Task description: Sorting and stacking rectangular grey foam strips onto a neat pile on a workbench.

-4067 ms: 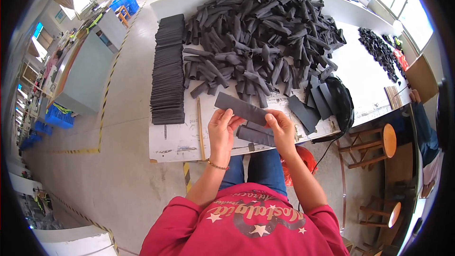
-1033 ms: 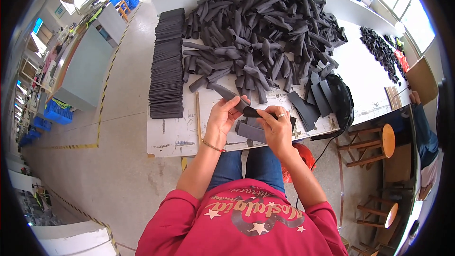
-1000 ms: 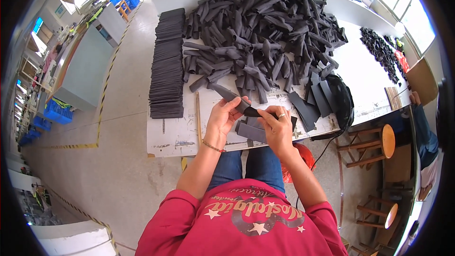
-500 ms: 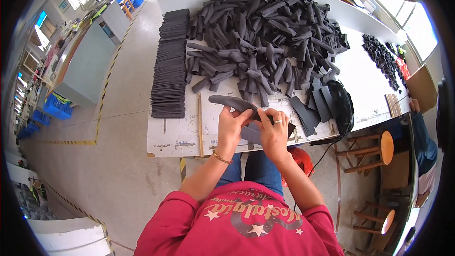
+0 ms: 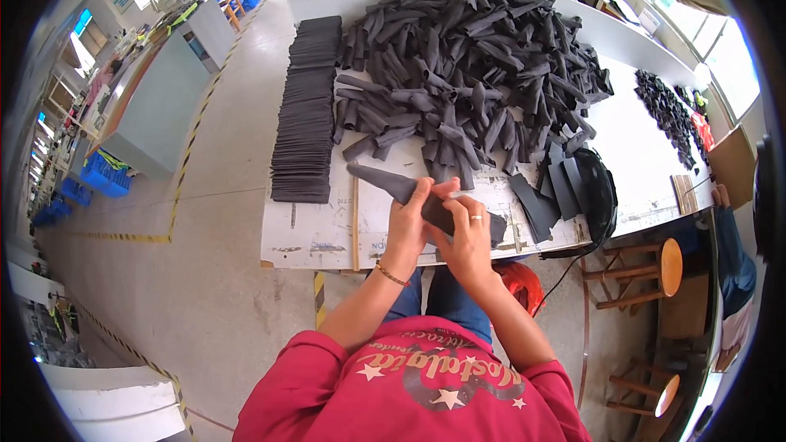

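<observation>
In front of me, just above the near edge of the table, both hands grip a dark grey fabric sleeve (image 5: 383, 181). My left hand (image 5: 407, 225) is closed round its middle, with the narrow end sticking out to the far left. My right hand (image 5: 468, 237) pinches the wider part, and a dark end shows beyond its fingers on the right. Whether a separate flat piece lies inside the sleeve is hidden by the fingers. Beyond my hands lies a large heap of similar dark curled sleeves (image 5: 475, 57).
A long neat row of flat dark pieces (image 5: 304, 115) stands on the left of the table. Several loose flat pieces (image 5: 536, 206) lie by a black bag-like thing (image 5: 602, 196) on the right. A wooden strip (image 5: 355, 225) lies near the front edge. Stools (image 5: 670, 268) stand at the right.
My hands have come closer together on the sleeve, and their grip has shifted. The sleeve's narrow end points further left. The whole view has shifted slightly.
</observation>
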Demonstrator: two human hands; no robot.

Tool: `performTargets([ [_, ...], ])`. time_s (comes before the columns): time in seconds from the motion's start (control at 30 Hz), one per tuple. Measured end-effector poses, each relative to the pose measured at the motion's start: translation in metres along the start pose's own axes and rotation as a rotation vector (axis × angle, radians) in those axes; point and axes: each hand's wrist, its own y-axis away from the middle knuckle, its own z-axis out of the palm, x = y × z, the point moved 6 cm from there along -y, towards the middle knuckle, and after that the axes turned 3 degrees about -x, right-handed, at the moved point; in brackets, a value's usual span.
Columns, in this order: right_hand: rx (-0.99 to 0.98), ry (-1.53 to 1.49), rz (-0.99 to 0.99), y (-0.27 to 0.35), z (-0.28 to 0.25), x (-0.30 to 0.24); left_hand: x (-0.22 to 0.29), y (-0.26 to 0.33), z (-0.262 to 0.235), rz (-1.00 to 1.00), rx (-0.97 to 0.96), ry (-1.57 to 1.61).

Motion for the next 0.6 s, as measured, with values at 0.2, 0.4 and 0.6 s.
performTargets([
  [0.2,-0.054,-0.013,-0.045,0.011,0.001,0.009,0.001,0.004,0.011,0.01,0.034,-0.075],
  [0.4,-0.037,-0.041,-0.084,0.007,0.003,0.002,0.001,0.008,0.002,0.002,0.133,-0.079],
  [0.6,-0.033,-0.023,-0.08,0.015,-0.003,0.001,0.017,0.004,0.0,0.052,0.247,-0.122],
])
